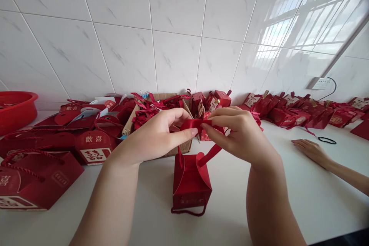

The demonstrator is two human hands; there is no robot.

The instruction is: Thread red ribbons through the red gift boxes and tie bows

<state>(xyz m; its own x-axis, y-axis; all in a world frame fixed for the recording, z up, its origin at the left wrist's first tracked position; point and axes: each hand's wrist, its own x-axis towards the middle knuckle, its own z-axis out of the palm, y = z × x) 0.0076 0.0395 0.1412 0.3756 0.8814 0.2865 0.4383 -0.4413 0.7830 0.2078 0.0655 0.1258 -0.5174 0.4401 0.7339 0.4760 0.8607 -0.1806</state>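
Observation:
In the middle of the table stands a small red gift box (191, 184), its curved flaps folded at the top and a twisted cord handle (190, 212) hanging at its near side. A red ribbon (211, 154) rises from the flaps to my hands. My left hand (165, 134) pinches the ribbon between thumb and fingers, above the box. Close beside it, my right hand (233, 128) pinches the same ribbon from the other side. The ribbon is looped and bunched between the fingertips; whether it is knotted, I cannot tell.
Red boxes with rope handles (49, 180) crowd the left, near a red basin (17, 109). Behind my hands is a cardboard box (184, 147) of ribbons. More red boxes (291, 117) line the tiled wall. Another person's hand (313, 152) rests at right, near a black band (327, 140).

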